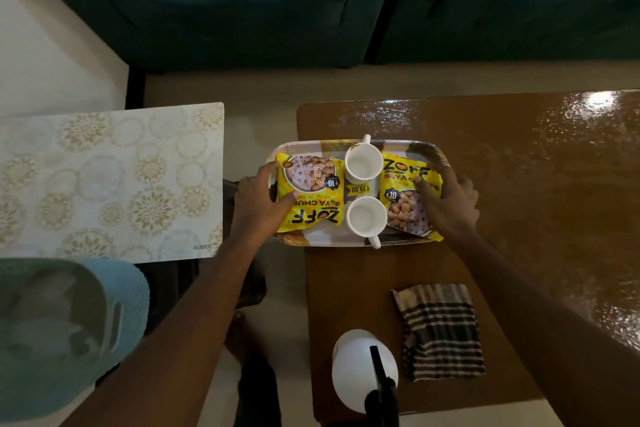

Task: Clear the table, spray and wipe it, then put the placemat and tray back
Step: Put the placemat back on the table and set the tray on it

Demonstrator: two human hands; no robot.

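Note:
A patterned tray [311, 146] sits at the left end of the brown table [519, 184], overhanging its left edge. It carries two white cups [363, 163] [366, 218] and two yellow snack packets [311, 194] [408, 198]. My left hand [258, 198] grips the tray's left side, thumb pressing on the left packet. My right hand [446, 201] grips the tray's right side, fingers over the right packet. The floral placemat [104, 180] lies off the table to the left. A checked cloth [441, 329] and a white spray bottle [363, 367] rest on the table's near part.
The tabletop's right half glistens with bright reflections. A dark green sofa [311, 3] stands beyond the table. A light blue plastic stool [69, 333] sits at lower left, below the placemat. Pale floor shows between the placemat and the table.

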